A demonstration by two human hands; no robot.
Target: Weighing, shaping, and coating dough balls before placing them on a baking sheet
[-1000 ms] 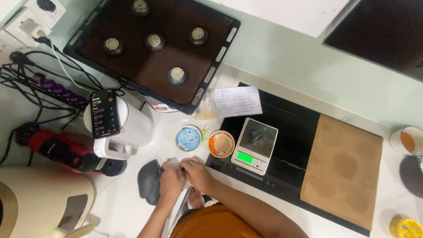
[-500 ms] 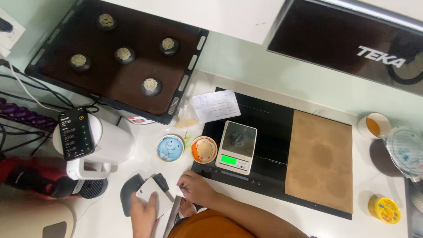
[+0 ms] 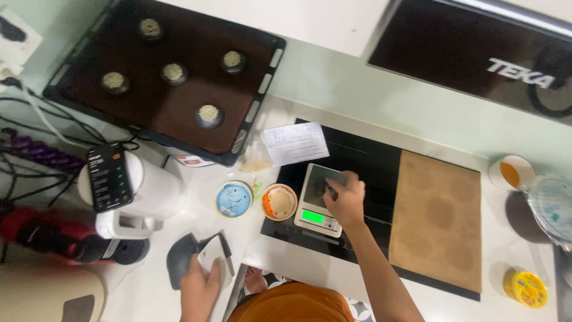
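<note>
Right hand (image 3: pixel 344 198) over the platform of a small kitchen scale (image 3: pixel 320 200), fingers curled, fingertips touching the platform; grip state not discernible, contents hidden. Scale on a black hob (image 3: pixel 363 161), green display toward the body. Left hand (image 3: pixel 199 285) at the near edge of the white bench (image 3: pixel 185 214), fingers spread flat on a white card (image 3: pixel 213 259) lying on a dark grey holder (image 3: pixel 179 262). Just left of the scale, an orange bowl (image 3: pixel 279 201) and a blue round lid (image 3: pixel 233 199), side by side. Behind, a dark baking tray (image 3: pixel 179 113) bearing five round dough pieces (image 3: pixel 208 114). Paper note (image 3: pixel 296 143) at the hob's far-left corner. Brown mat (image 3: pixel 440 217) over the hob's right part. White jug appliance (image 3: pixel 149 191) with a phone (image 3: pixel 108 177) leaning on it, far left
</note>
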